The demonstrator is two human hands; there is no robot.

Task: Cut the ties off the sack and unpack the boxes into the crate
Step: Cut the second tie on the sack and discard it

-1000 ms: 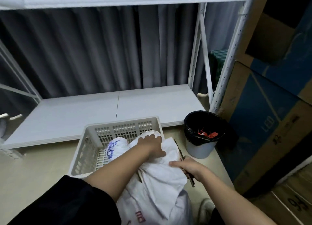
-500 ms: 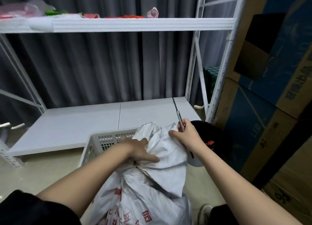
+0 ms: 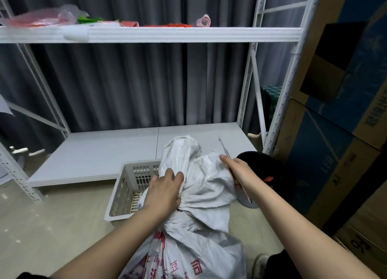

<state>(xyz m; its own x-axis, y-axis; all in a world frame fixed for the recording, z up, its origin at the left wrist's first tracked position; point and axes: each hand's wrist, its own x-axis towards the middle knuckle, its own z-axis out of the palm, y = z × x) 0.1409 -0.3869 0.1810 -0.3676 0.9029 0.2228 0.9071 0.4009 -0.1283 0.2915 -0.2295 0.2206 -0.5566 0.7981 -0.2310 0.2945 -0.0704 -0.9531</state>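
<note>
A white woven sack with red print stands on the floor in front of me, its gathered top bunched upward. My left hand grips the sack's neck just below the loose top. My right hand holds the sack's right fold together with a pair of scissors, blades pointing up and away. Behind the sack sits a white slotted plastic crate, partly hidden by it. No boxes are visible.
A black-lined waste bin with red bits inside stands right of the sack. A white metal shelving rack rises behind, its low shelf bare. Large cardboard cartons stack on the right. My shoe shows at the bottom.
The view has tilted up. The sack's top was lifted and now stands upright; my left hand shifted from pressing the cloth to gripping the neck. My right hand raised the scissors.
</note>
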